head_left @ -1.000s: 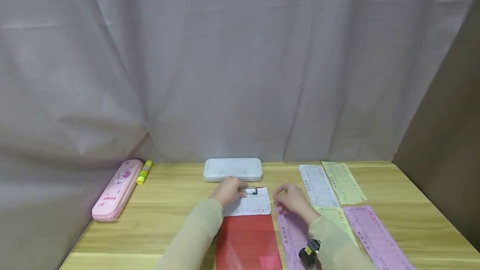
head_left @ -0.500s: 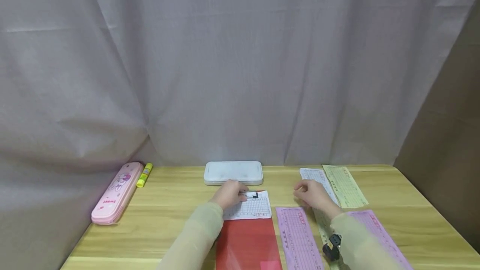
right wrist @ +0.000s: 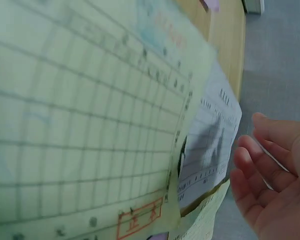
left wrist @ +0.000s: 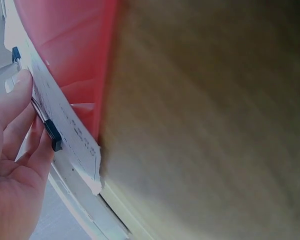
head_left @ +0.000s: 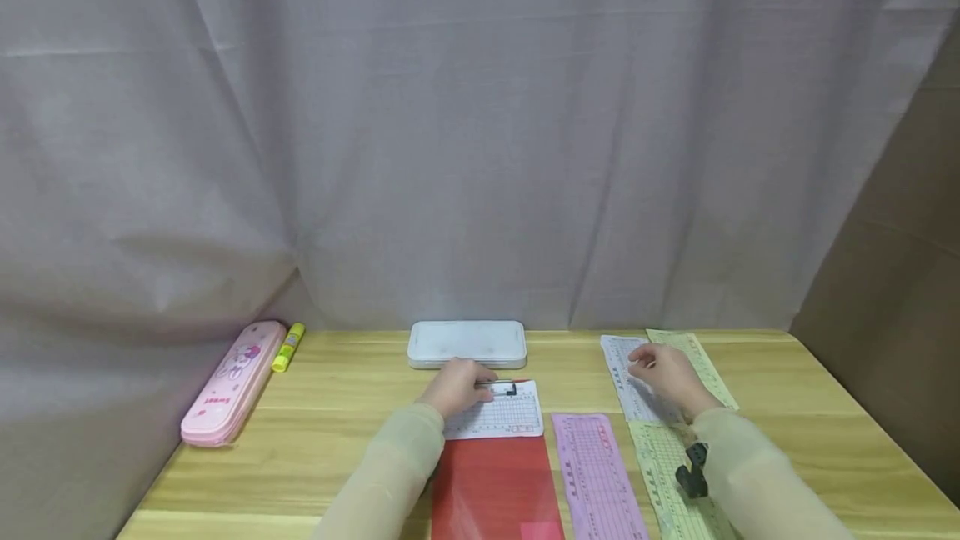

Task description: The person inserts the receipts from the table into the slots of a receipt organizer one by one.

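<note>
While the left hand [head_left: 457, 387] pinches the clip [left wrist: 52, 134] on the red clipboard [head_left: 495, 477], the right, loosely curled right hand [head_left: 666, 375] is nearer the white slip [head_left: 636, 398] beneath it on the bench [head_left: 345, 411], long axis running away; contact is hard to judge.

There are two hands, left hand [head_left: 454, 388] and right hand [head_left: 670, 375], and five slips in the head view: two white slips [head_left: 504, 418], two yellow slips [head_left: 660, 461], one purple slip [head_left: 600, 473]. One red board [head_left: 491, 482], one clip [head_left: 512, 391], one white box [head_left: 467, 342], one pink case [head_left: 234, 382], one glue stick [head_left: 288, 347] and one table [head_left: 330, 427] make up the rest.
</note>
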The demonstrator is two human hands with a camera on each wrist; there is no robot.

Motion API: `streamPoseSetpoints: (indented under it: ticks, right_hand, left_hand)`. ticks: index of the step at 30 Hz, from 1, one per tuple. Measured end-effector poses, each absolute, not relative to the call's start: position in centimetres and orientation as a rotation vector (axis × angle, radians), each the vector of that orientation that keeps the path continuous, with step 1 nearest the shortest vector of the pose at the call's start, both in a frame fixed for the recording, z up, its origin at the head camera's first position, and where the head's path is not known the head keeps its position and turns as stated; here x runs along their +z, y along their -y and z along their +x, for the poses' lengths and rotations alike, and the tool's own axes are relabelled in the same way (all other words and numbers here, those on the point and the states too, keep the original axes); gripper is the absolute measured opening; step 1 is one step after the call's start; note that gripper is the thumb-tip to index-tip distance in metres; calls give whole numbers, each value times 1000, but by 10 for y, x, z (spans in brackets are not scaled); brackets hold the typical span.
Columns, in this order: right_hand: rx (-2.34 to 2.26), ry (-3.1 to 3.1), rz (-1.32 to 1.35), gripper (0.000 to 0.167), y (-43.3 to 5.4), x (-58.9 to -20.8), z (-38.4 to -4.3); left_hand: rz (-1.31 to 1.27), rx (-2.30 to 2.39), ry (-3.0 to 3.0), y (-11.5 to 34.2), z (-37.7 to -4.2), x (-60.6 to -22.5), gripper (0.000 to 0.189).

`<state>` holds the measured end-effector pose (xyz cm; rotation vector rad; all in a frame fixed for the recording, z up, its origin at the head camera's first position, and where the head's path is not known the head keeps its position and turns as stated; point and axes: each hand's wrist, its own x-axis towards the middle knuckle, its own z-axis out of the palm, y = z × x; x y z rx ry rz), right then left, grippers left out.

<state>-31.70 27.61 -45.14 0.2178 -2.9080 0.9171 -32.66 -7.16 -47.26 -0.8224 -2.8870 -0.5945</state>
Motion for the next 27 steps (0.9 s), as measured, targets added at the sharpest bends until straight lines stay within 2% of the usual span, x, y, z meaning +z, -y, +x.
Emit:
streamPoseSetpoints:
  ticks: [16, 27]
  right_hand:
    - [784, 2905, 100, 35, -289, -466, -347]
    - [645, 2933, 178, 38, -285, -466, -365]
  left_hand:
    - [-799, -578, 2914, 70, -330, -473, 27]
    - [-799, -577, 2922, 71, -329, -473, 28]
